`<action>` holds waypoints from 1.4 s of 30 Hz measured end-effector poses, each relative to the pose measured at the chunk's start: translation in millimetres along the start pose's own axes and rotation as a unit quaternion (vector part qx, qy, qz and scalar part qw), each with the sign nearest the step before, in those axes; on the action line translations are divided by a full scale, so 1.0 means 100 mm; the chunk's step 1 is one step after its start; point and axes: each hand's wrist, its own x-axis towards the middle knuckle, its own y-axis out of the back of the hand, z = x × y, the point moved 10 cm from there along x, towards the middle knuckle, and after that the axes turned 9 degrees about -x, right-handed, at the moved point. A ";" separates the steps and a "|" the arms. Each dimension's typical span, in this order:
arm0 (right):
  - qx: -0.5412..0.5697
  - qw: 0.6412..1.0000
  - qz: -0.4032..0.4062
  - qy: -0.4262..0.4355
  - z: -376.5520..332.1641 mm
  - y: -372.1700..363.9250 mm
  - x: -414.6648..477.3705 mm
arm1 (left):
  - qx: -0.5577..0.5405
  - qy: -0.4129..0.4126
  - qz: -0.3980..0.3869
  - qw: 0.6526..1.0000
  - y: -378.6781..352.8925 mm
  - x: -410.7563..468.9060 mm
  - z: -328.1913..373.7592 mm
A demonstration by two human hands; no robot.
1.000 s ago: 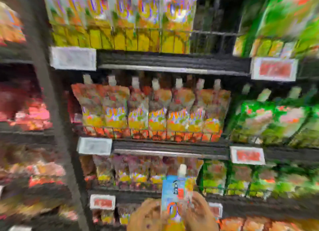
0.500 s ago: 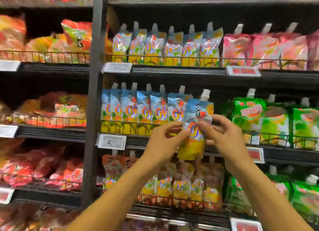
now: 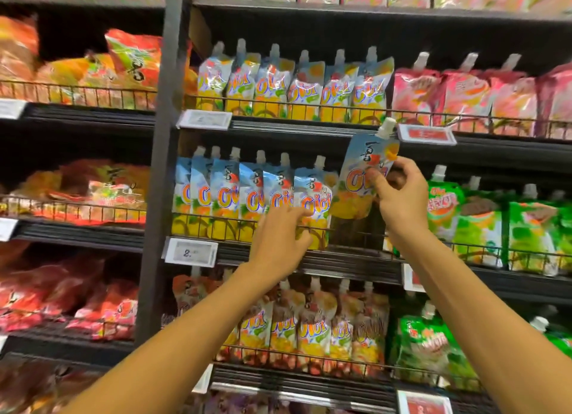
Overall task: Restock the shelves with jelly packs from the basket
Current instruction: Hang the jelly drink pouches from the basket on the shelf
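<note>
middle shelf [image 3: 309,260]: row of blue packs [image 3: 223,194] fills its left part; left hand [image 3: 280,231], outstretched, touches the rightmost one. gap at row's right end unfilled. jelly pack [image 3: 362,178] above that gap, not yet shelved, pinched by right hand [image 3: 399,194]; long axis near upright, spout up, leaning right. basket not in view.
</note>
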 end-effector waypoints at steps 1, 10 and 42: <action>-0.020 1.000 0.010 0.019 -0.03 0.01 0.00 | 0.012 0.001 -0.004 1.000 -0.02 -0.02 -0.04; -0.152 0.987 -0.057 0.009 0.24 -0.21 -0.07 | 0.037 -0.044 0.027 0.998 -0.03 -0.11 -0.09; -0.153 0.979 -0.126 -0.038 0.99 0.32 -2.06 | -0.136 -0.006 0.081 0.987 -0.42 -1.52 -0.24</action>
